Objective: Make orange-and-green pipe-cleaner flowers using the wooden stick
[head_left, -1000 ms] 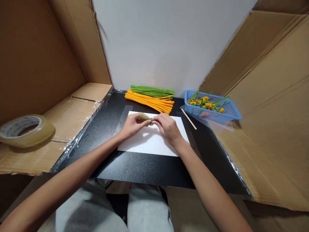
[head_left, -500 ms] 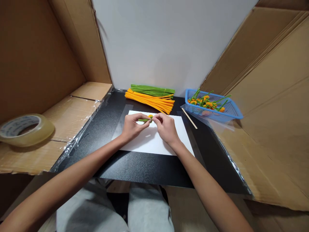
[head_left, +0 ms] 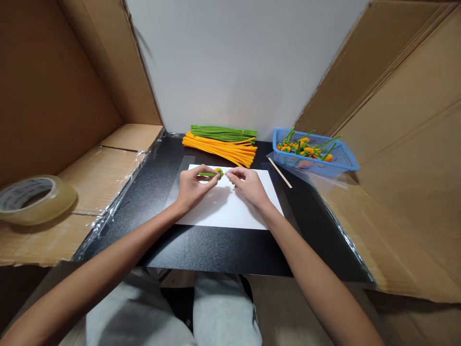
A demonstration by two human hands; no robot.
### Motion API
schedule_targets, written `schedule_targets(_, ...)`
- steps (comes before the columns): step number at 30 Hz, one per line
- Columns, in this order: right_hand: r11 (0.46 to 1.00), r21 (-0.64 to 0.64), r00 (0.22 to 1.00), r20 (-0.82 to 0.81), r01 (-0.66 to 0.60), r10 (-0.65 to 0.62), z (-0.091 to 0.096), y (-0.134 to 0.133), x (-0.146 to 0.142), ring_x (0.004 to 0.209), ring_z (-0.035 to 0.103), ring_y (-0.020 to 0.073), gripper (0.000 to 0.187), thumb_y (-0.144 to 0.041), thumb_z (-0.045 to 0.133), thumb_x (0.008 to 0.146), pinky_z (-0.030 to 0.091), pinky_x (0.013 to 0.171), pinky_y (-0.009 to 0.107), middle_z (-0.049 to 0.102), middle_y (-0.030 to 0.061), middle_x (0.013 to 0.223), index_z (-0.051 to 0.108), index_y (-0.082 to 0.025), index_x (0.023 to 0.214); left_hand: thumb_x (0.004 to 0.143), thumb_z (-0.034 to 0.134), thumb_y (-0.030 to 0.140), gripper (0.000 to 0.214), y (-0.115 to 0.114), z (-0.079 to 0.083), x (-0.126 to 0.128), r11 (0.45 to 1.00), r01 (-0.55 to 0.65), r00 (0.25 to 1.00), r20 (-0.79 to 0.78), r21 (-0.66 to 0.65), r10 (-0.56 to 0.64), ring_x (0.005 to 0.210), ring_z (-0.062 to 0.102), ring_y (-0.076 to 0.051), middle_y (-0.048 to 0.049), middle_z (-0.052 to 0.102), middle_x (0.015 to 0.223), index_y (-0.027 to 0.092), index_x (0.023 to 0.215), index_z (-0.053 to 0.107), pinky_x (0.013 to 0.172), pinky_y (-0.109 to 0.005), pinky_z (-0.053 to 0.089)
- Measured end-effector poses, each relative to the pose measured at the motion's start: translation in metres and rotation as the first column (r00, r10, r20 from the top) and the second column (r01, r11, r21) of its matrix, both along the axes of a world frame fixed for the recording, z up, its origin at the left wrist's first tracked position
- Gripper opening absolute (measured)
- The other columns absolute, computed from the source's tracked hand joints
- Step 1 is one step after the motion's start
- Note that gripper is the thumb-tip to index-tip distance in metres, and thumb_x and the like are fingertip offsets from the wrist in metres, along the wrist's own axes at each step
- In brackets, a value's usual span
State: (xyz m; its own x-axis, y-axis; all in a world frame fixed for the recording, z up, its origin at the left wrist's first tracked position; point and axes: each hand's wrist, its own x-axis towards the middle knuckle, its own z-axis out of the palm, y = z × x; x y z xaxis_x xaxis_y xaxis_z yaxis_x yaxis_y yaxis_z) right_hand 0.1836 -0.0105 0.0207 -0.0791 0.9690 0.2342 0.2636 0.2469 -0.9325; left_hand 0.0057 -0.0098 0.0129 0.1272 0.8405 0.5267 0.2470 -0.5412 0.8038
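Observation:
Over a sheet of white paper [head_left: 230,211], my left hand [head_left: 192,187] pinches a small pipe-cleaner flower [head_left: 219,171] with an orange, rounded head. Green shows around the head, and a green stem runs back to the left through my fingers. Close by on the right is my right hand [head_left: 248,185], its thumb and index finger pressed together near the flower's green part. Whether those fingertips hold anything is too small to see. Beyond the paper lie a bundle of orange pipe cleaners [head_left: 223,150] and a bundle of green ones [head_left: 223,133].
A blue basket [head_left: 345,156] at the back right holds several orange and green pieces. A thin wooden stick [head_left: 280,173] lies beside the paper. On the cardboard at left rests a roll of clear tape [head_left: 59,197]. Cardboard walls [head_left: 406,144] stand on both sides.
My left hand has moved slightly left with the flower. A small gap has opened between the flower and my right fingertips. The whole view has shifted a little.

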Motion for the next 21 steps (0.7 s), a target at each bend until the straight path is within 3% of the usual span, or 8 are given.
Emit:
schedule_targets(5, 0.999, 0.032, 1.000, -0.021, -0.006, 0.007, 0.0034, -0.0022, -0.0013, 0.074, 0.061, 0.0167, 0.022, -0.038, 0.069, 0.077, 0.050, 0.067, 0.029, 0.068, 0.0055, 0.080, 0.068, -0.016, 0.078, 0.080, 0.072, 0.038, 0.024, 0.0004, -0.0013, 0.0008, 0.989, 0.120, 0.992, 0.038, -0.087, -0.117, 0.079, 0.070, -0.018, -0.0062, 0.075, 0.088, 0.016, 0.087, 0.074, 0.071, -0.028, 0.059)
schedule_targets(11, 0.999, 0.023, 0.996, -0.080, -0.022, 0.024, -0.0040, -0.0016, -0.0046, 0.080, 0.064, 0.0184, 0.020, -0.036, 0.070, 0.075, 0.057, 0.074, 0.034, 0.066, 0.0041, 0.082, 0.064, -0.017, 0.080, 0.079, 0.072, 0.031, 0.020, 0.0047, -0.0042, 0.0018, 0.978, 0.149, 0.973, 0.195, -0.146, -0.119, 0.083, 0.070, -0.018, -0.0075, 0.074, 0.093, 0.015, 0.090, 0.073, 0.074, -0.031, 0.061)
schedule_targets(17, 1.000, 0.002, 0.982, -0.188, -0.027, 0.027, -0.0030, -0.0033, -0.0080, 0.080, 0.064, 0.0175, 0.024, -0.039, 0.071, 0.075, 0.061, 0.071, 0.034, 0.063, 0.0029, 0.083, 0.060, -0.018, 0.080, 0.080, 0.069, 0.030, 0.020, 0.0059, -0.0022, -0.0014, 0.959, 0.229, 0.964, 0.179, -0.166, -0.199, 0.092, 0.070, -0.022, -0.0098, 0.074, 0.101, 0.014, 0.092, 0.073, 0.077, -0.033, 0.061)
schedule_targets(21, 0.995, 0.095, 0.998, -0.061, -0.003, 0.009, 0.0015, -0.0081, -0.0088, 0.078, 0.065, 0.0172, 0.015, -0.032, 0.066, 0.080, 0.059, 0.070, 0.031, 0.066, 0.0032, 0.081, 0.062, -0.018, 0.079, 0.077, 0.075, 0.041, 0.040, 0.0092, -0.0016, -0.0003, 0.917, 0.296, 0.924, 0.325, -0.268, -0.204, 0.085, 0.071, -0.020, -0.0086, 0.074, 0.097, 0.015, 0.106, 0.069, 0.070, -0.031, 0.061)
